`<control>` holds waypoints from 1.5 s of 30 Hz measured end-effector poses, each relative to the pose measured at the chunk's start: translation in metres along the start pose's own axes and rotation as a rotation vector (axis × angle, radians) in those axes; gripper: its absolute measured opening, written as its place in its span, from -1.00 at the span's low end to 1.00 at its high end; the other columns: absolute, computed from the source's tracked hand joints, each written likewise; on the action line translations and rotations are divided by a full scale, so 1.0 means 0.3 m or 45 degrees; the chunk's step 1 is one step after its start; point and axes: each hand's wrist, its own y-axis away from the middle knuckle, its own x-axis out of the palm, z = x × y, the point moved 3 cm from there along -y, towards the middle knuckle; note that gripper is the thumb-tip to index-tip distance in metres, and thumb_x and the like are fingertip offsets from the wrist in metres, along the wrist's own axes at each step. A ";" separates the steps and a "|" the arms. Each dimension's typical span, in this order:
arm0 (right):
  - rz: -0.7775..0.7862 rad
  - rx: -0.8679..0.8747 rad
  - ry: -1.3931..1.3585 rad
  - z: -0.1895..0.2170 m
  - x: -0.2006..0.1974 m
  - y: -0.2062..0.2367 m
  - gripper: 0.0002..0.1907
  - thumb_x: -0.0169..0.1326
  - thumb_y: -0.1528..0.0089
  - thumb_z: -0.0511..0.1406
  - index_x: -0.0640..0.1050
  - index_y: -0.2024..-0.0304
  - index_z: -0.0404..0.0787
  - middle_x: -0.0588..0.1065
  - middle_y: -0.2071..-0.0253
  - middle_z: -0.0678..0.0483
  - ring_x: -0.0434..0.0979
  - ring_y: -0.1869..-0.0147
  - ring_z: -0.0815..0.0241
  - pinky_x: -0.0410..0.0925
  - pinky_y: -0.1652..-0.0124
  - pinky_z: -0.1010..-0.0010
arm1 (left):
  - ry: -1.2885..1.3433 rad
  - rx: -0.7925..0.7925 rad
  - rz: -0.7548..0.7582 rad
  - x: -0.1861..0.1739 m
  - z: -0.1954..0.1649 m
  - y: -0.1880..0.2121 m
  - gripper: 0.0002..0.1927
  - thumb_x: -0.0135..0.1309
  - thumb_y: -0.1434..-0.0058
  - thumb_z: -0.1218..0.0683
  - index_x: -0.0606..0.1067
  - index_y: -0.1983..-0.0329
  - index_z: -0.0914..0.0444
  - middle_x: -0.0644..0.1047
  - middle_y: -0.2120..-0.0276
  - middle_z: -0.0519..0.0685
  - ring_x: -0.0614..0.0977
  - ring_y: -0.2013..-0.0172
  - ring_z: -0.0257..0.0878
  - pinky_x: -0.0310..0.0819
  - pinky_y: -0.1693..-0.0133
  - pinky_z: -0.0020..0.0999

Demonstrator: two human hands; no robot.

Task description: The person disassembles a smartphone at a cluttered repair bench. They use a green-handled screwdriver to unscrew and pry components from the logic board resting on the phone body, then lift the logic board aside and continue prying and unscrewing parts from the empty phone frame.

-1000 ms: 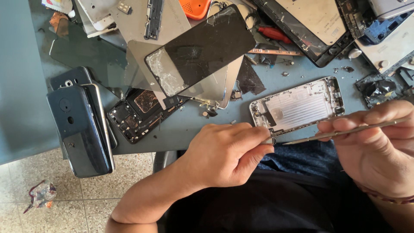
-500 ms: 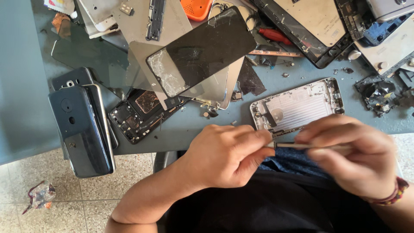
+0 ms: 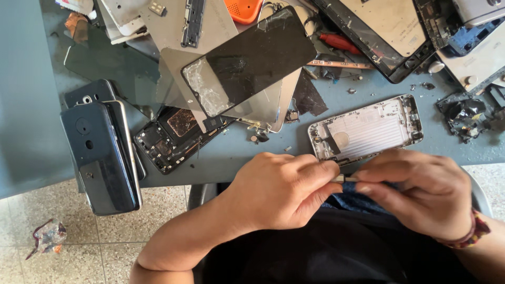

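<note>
While both hands pinch it, metal tool (image 3: 346, 179) lies level (crosswise).

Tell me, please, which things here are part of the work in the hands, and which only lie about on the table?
In the work:
- left hand and right hand, pinching a thin metal tool between them
- silver phone housing, open, just beyond the fingers

Only lying about:
- cracked black screen
- stacked dark phones
- opened black phone body
- red-handled screwdriver
- orange part
</note>
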 end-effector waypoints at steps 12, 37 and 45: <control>-0.066 0.058 0.161 -0.014 0.005 0.016 -0.88 0.31 -0.13 -0.40 0.58 0.40 -0.24 0.65 0.27 0.01 0.71 0.26 0.24 0.43 0.38 0.62 | -0.033 0.002 -0.045 -0.002 0.001 -0.001 -0.64 0.25 -0.34 0.02 0.50 -0.13 0.22 0.61 0.28 -0.05 0.68 0.35 -0.13 0.54 0.33 -0.28; -0.285 -0.119 -0.434 -0.079 -0.033 0.145 -0.86 0.04 -0.30 -0.39 0.50 0.07 -0.24 0.51 0.30 0.02 0.70 0.28 0.08 0.58 0.31 0.32 | -0.014 0.069 -0.361 0.022 0.028 0.020 0.11 0.19 -0.33 -0.30 -0.19 -0.58 0.30 0.21 -0.45 0.24 0.36 -0.43 0.05 0.22 -0.45 -0.03; -0.445 -0.149 -0.426 -0.157 -0.093 0.258 -0.69 0.03 -0.28 -0.33 0.47 -0.09 -0.14 0.40 0.20 0.07 0.56 0.40 0.19 0.58 0.28 0.21 | -0.438 0.054 -0.150 0.047 0.024 0.006 -0.05 0.16 -0.37 -0.26 0.01 -0.56 0.32 0.34 -0.41 0.15 0.45 -0.27 0.02 0.28 -0.27 -0.06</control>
